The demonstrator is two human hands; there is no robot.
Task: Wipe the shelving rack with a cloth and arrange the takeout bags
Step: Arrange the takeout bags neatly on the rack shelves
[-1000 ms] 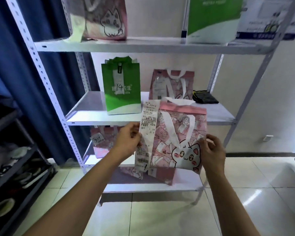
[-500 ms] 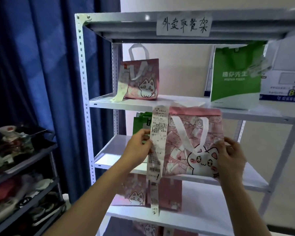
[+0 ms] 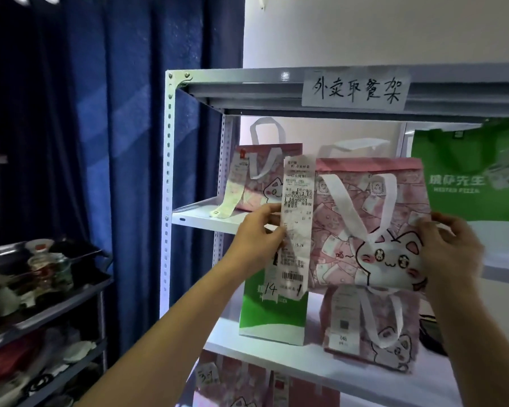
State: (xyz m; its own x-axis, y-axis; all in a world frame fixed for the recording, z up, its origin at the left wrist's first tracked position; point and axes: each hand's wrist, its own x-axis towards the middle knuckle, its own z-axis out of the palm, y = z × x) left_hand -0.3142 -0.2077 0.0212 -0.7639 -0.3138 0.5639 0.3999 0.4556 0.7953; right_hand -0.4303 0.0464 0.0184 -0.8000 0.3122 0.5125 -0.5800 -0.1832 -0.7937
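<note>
Our left hand (image 3: pixel 262 230) pinches the left edge of the pink cat bag (image 3: pixel 373 221) beside its receipt (image 3: pixel 296 218), and our right hand (image 3: pixel 450 248) grips the right edge, probably to keep it square for shelving. The bag hangs upright between our hands, printed face toward us, long axis sideways, handles up, level with the upper shelf (image 3: pixel 200 215) beyond our left hand.

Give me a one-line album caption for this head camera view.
Both hands, left and right, hold a pink cat takeout bag with receipt up before the shelving rack.
</note>
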